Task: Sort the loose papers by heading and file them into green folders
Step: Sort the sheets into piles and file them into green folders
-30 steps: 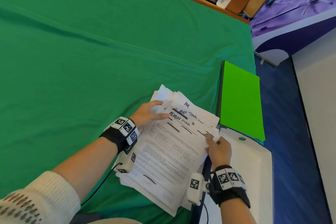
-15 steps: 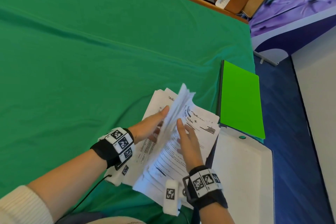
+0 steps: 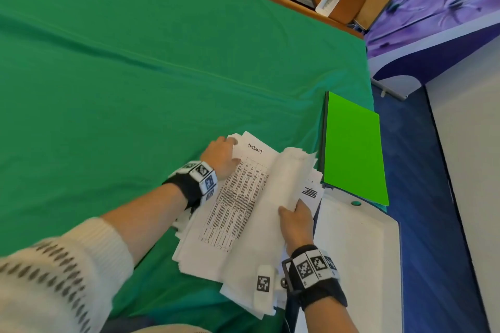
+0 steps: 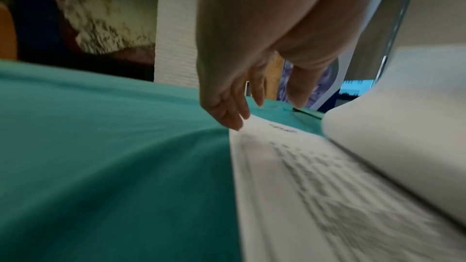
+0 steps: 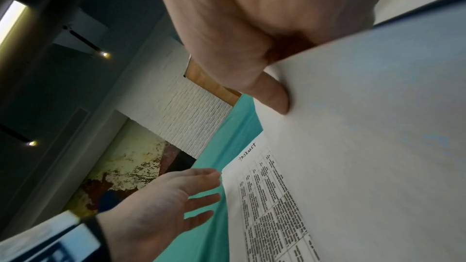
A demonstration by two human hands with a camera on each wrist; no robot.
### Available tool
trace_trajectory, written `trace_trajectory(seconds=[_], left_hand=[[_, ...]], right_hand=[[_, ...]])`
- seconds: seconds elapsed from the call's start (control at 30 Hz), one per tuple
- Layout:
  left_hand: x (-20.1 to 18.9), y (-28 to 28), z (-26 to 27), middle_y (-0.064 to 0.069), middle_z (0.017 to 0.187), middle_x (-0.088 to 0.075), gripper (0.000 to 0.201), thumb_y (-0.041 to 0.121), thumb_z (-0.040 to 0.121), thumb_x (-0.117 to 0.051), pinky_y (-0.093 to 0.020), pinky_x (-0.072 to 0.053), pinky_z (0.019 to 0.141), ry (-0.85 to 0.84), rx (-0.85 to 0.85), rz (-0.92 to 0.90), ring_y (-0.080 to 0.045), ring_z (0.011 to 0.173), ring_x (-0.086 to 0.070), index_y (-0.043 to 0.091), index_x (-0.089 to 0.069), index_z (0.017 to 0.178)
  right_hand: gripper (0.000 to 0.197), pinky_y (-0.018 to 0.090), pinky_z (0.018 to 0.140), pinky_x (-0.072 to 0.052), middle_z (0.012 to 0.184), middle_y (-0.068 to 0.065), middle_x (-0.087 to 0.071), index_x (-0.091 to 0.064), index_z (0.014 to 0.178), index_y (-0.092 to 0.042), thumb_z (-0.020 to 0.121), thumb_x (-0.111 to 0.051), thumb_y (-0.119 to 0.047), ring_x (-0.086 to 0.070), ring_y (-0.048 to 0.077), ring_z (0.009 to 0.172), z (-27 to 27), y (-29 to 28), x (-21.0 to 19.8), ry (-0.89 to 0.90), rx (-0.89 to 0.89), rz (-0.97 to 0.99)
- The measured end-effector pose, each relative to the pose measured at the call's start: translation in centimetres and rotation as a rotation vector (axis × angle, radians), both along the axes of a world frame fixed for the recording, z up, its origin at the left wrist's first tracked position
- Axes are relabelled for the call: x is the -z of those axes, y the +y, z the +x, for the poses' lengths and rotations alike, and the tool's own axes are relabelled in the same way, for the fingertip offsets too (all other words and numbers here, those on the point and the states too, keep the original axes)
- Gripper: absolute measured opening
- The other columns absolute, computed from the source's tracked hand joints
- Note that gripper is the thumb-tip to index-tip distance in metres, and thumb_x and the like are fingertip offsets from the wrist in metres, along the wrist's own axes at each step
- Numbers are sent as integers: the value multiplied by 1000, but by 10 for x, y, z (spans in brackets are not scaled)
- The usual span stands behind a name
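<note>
A messy stack of loose white papers (image 3: 224, 224) lies on the green cloth. Its exposed top sheet is a printed table with the handwritten heading "TASKLIST" (image 3: 255, 148). My right hand (image 3: 293, 211) grips a bundle of sheets (image 3: 281, 184) folded over to the right, with the thumb (image 5: 276, 97) pressed on the blank back. My left hand (image 3: 226, 151) has straight fingers (image 4: 233, 121) that touch the stack's far left edge. A bright green folder (image 3: 351, 149) lies shut to the right of the papers.
A white board (image 3: 359, 251) lies under and right of the stack, at the bed's right edge, with a small green button (image 3: 356, 203) near the folder. Green cloth (image 3: 135, 89) stretches wide to the left. Blue floor (image 3: 433, 197) drops away on the right.
My right hand has flipped the upper sheets over to the right, which uncovers the TASKLIST page. My left hand has let go of them and moved to the stack's far left edge.
</note>
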State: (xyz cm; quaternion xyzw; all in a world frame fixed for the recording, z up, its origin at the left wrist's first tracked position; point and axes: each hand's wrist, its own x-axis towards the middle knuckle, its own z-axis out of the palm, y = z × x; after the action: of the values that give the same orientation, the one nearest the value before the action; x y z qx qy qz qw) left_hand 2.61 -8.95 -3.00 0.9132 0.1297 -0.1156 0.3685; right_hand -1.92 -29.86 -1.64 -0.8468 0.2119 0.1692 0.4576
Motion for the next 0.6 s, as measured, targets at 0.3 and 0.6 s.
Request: trace_trajectory(seconds=[0.3,0.6], left_hand=[[9,21,68,-7,125,-61,32,10,96,-56,-36,-50,91,1,222,299,-27,109,-60,14,-59,128],[10,24,70,-2,99,-63,13,18,100,-52,-31,-46,68,-156,188,383,-21,83,-58,17,-65,102]], right_hand=[[20,43,84,-56,92,-5,-67,-58,82,-28,88,-57,-9,-65,22,88,-1,-7,2,8,49,66],[21,38,85,-54,92,-9,-64,-58,101,-26,90,-60,-8,-63,20,91,0,-12,5,-19,63,118]])
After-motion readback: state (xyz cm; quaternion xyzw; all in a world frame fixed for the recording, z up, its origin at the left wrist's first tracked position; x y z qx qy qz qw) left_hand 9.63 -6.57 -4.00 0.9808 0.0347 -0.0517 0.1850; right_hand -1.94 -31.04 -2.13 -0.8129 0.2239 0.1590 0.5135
